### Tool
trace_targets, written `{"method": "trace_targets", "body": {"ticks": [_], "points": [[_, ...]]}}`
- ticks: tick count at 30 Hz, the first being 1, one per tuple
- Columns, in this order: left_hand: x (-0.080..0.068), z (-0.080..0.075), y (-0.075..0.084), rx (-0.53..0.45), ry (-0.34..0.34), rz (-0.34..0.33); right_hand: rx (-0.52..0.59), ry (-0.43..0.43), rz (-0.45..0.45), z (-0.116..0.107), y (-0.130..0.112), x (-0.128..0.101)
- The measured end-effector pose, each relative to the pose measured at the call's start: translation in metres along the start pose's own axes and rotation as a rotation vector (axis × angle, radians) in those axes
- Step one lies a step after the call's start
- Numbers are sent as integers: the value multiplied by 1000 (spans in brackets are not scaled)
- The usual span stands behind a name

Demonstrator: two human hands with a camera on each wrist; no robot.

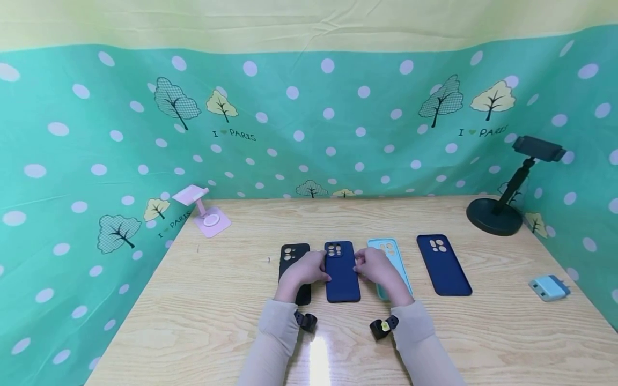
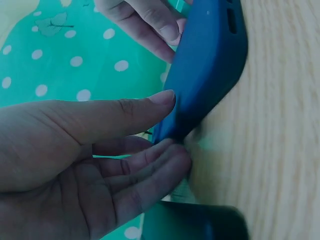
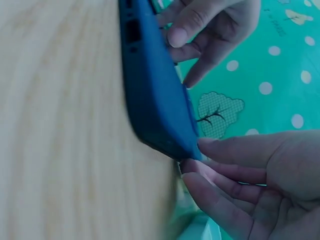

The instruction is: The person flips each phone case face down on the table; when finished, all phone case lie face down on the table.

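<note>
A dark blue phone case (image 1: 343, 281) lies back-up on the table, its camera cutouts at the far end. My left hand (image 1: 310, 267) pinches its left edge, thumb (image 2: 157, 102) near the back face and fingers low along the side. On the opposite edge, my right hand (image 1: 377, 265) pinches with thumb and fingertips (image 3: 192, 167). Partly under my left hand in the head view is a black phone case (image 1: 304, 295). A light blue phone case (image 1: 397, 258) is partly covered by my right hand and wrist.
Another dark blue phone case (image 1: 446, 271) lies to the right. Farther right are a light blue charger plug (image 1: 549, 288) and a black phone stand (image 1: 494, 216). At the back left stands a pink phone stand (image 1: 212, 221). A dotted cloth (image 1: 328, 134) walls the table.
</note>
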State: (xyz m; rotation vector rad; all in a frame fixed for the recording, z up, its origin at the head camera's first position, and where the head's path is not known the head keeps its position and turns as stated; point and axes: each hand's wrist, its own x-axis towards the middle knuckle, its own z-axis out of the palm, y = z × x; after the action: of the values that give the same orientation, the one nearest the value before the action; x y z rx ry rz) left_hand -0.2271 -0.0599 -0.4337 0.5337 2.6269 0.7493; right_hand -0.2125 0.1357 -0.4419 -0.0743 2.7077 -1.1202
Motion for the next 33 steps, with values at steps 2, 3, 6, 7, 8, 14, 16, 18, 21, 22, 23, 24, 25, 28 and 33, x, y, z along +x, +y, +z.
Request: {"method": "trace_targets", "body": {"ticks": [2,3,6,7,8,14,16,18,21,22,23,24,25,28,33], "points": [[-1,-1,2,24,10,-5,27,-5,-18,-5,3,-1],[-2,-2,4,32,16,-7,40,-4,-27,-8,5,-1],[-2,-3,10,38,37,9,59,14,-56,-20,10,-4],[-2,-3,12,31,39,21,53,21,-64,-24,13,-4],[-1,-3,15,21,40,37,43,31,-70,-28,16,-5],[7,5,28,6,29,121,-24,98,-78,-48,35,-11],[12,9,32,6,28,135,-27,120,-70,-53,40,-13],[15,13,36,3,28,149,-33,131,-65,-58,45,-16],[20,17,43,-21,21,159,-54,126,-43,-62,50,-20],[21,18,46,-29,18,162,-61,120,-34,-64,52,-21],[22,18,48,-30,18,164,-65,113,-24,-65,54,-22],[23,20,49,-34,17,163,-63,107,-14,-66,55,-22],[25,21,51,-34,19,163,-58,103,-1,-67,56,-23],[27,25,56,-32,28,159,-43,103,34,-70,59,-24],[30,33,63,-71,31,131,-52,78,83,-71,64,-23]]}}
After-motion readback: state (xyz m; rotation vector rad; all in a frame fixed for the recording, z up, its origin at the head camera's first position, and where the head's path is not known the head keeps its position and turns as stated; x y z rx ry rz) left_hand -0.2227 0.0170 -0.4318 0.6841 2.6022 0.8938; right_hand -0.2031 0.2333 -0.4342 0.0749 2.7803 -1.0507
